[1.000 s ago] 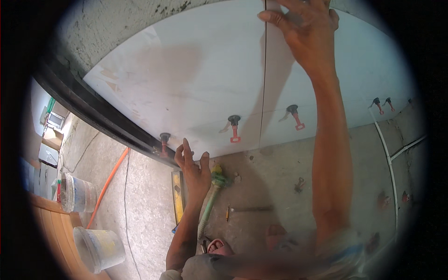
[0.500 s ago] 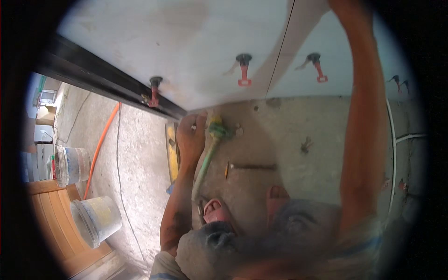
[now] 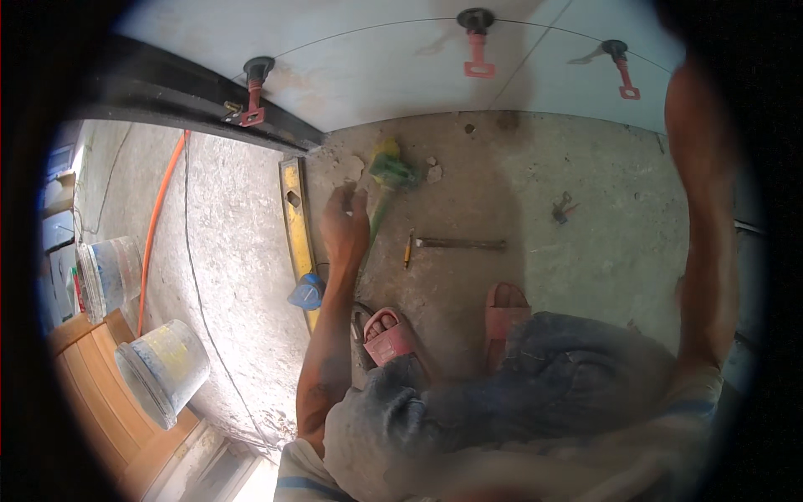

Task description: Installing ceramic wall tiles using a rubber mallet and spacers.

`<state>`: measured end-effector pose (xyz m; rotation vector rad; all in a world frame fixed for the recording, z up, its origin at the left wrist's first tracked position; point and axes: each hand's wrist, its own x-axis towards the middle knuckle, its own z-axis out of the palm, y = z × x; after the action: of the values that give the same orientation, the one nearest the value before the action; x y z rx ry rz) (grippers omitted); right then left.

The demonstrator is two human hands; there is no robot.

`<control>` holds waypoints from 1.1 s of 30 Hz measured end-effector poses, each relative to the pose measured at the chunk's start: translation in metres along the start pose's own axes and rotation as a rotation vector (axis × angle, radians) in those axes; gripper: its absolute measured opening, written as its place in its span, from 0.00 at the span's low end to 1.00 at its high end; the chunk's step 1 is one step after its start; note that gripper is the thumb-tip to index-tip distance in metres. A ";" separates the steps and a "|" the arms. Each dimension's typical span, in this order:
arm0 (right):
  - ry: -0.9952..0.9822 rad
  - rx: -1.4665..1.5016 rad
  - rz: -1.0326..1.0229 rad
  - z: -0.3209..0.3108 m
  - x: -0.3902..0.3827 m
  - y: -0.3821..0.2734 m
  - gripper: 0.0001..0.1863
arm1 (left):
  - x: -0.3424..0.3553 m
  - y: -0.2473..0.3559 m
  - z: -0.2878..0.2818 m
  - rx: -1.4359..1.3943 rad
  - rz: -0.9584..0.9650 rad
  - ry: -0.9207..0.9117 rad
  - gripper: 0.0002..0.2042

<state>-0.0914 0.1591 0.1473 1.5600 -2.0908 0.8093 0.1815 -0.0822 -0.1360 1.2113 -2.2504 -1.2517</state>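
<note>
Left hand [image 3: 345, 227] reaches down to the concrete floor [image 3: 585, 217], fingers loosely curled at the green handle of a rubber mallet [image 3: 386, 171]; whether it grips the handle or only touches it cannot be told from here. The mallet lies with its head near the foot of the pale wall tiles [image 3: 376, 67], just beside a yellow spirit level [image 3: 294, 219]. The right hand is out of sight: only the forearm [image 3: 698, 217] rises along the right edge and passes beyond view, so its state cannot be told.

Risk, in my judgement: a careless lift of the mallet could knock the red levelling clips [image 3: 477, 63] or chip a tile edge, since the head rests close under them. Loose rubble around the head could also make the handle slip. A chisel [image 3: 460, 244] lies near the sandalled feet [image 3: 389, 335], a tripping hazard.

Two buckets [image 3: 163, 368] at left are blurred; their contents are unreadable.
</note>
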 end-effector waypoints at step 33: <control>1.169 1.357 1.856 0.366 -0.128 -0.013 0.15 | -0.146 -0.091 -0.023 0.357 0.199 -0.224 0.23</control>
<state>-0.0346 0.0056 -0.2047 -1.2987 -1.2059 2.8342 0.3320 -0.0045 -0.1761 0.9599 -2.7699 -0.9809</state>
